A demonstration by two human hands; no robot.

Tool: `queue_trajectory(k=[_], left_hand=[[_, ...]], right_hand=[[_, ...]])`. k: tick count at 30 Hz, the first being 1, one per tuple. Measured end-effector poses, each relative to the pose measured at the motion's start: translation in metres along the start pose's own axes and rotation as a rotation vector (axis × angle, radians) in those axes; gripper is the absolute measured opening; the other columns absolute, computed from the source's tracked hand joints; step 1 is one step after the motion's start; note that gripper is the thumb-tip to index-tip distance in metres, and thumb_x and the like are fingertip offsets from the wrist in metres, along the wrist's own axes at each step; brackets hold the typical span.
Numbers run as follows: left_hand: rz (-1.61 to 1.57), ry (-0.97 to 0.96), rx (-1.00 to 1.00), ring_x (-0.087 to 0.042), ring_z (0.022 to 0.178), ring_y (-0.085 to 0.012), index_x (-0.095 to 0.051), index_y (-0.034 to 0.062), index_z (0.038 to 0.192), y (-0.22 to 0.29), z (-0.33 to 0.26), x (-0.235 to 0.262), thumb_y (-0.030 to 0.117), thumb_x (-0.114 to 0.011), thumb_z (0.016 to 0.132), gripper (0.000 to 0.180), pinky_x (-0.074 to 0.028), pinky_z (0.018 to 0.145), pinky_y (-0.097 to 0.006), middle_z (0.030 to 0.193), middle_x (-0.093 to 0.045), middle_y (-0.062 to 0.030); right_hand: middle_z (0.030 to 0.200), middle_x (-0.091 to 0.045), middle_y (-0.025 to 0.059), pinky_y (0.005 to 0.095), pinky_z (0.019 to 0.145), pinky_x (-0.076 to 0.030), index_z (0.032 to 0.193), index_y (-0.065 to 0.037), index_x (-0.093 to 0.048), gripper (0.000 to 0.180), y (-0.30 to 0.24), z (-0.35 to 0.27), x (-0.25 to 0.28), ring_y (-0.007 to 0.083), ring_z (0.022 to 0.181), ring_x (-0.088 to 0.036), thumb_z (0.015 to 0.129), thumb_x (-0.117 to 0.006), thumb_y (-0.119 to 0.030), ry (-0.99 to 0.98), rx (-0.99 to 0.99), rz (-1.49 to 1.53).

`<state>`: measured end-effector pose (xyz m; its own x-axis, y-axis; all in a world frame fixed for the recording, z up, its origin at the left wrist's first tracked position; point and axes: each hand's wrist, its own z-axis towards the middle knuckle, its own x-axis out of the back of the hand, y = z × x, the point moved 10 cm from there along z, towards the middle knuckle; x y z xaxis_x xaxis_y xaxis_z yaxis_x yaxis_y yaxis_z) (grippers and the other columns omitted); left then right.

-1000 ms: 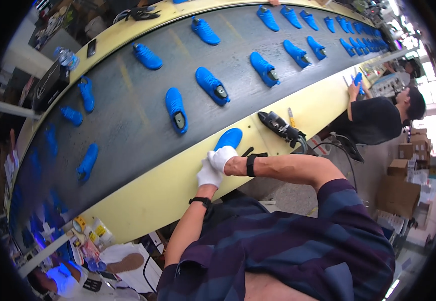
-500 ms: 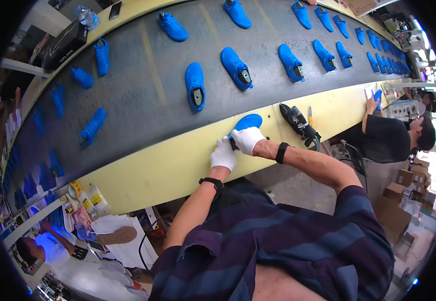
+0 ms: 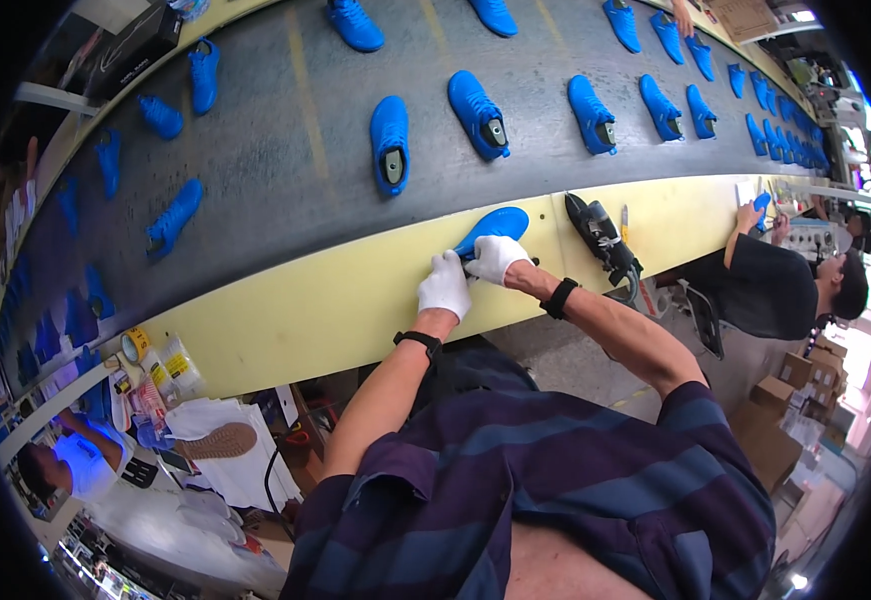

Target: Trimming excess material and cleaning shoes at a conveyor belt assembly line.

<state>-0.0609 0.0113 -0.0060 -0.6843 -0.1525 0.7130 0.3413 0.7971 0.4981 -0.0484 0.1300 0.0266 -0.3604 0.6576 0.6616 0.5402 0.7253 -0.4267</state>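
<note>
A blue shoe (image 3: 496,225) lies on the yellow ledge (image 3: 335,310) at the near edge of a long grey conveyor belt (image 3: 285,150). My right hand (image 3: 496,258), in a white glove, grips the shoe's near end. My left hand (image 3: 444,286), also gloved in white, rests on the ledge just beside it, fingers curled and touching the shoe's heel end. Both wrists wear black bands.
Several blue shoes (image 3: 389,143) lie spaced along the belt. A black hand tool (image 3: 600,238) lies on the ledge right of the shoe. A person in black (image 3: 775,285) works farther right. Tape rolls and bottles (image 3: 155,365) stand at the ledge's left; cardboard boxes (image 3: 770,440) sit on the floor.
The view has swung left, so the shoe and hands sit more to the right and higher. Both hands stay on the blue shoe at the ledge.
</note>
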Motion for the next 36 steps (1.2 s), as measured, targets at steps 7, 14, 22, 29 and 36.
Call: queue_trajectory(k=[7,14,22,29,36], left_hand=[[0.002,-0.013,0.052,-0.073,0.1,-0.0443,-0.044,0.0032,0.124,-0.003,0.001,0.0,0.028,-0.07,0.097,0.045,-0.06,0.084,-0.053,0.12,-0.058,-0.0235],[-0.013,0.012,0.058,-0.074,0.103,-0.0389,-0.048,0.0028,0.123,0.0,-0.001,0.008,0.018,-0.07,0.094,0.039,-0.061,0.085,-0.049,0.119,-0.06,-0.0203],[0.016,0.018,0.006,-0.073,0.106,-0.0382,-0.052,0.0011,0.122,0.0,0.003,0.002,0.015,-0.07,0.093,0.036,-0.062,0.088,-0.047,0.121,-0.062,-0.0212],[0.024,0.003,-0.029,-0.073,0.107,-0.0395,-0.052,0.0008,0.124,0.002,0.002,0.0,0.015,-0.069,0.094,0.037,-0.061,0.09,-0.047,0.122,-0.062,-0.0219],[-0.051,-0.007,0.066,-0.073,0.104,-0.0418,-0.048,0.0032,0.126,0.001,-0.004,0.009,0.028,-0.071,0.097,0.045,-0.059,0.087,-0.052,0.122,-0.06,-0.0215]], right_hand=[[0.082,-0.074,0.0229,0.049,0.074,-0.059,0.089,-0.002,-0.073,0.024,-0.007,-0.011,0.001,0.042,0.084,-0.074,0.083,-0.074,-0.026,0.085,0.029,-0.088],[0.1,-0.063,0.0222,0.0507,0.07,-0.058,0.098,-0.003,-0.064,0.02,-0.047,-0.048,0.023,0.0421,0.083,-0.07,0.084,-0.075,-0.012,0.383,0.356,-0.289],[0.097,-0.062,0.0211,0.0508,0.067,-0.057,0.099,-0.003,-0.065,0.012,-0.062,-0.047,0.01,0.0418,0.078,-0.068,0.087,-0.065,-0.003,0.198,0.419,-0.309],[0.097,-0.062,0.0206,0.0492,0.066,-0.058,0.1,-0.003,-0.064,0.014,-0.063,-0.045,0.014,0.0405,0.078,-0.069,0.086,-0.067,-0.003,0.228,0.452,-0.362],[0.1,-0.064,0.022,0.0501,0.069,-0.059,0.104,-0.002,-0.062,0.018,-0.046,-0.035,0.01,0.0425,0.082,-0.07,0.086,-0.068,-0.005,0.145,0.325,-0.365]])
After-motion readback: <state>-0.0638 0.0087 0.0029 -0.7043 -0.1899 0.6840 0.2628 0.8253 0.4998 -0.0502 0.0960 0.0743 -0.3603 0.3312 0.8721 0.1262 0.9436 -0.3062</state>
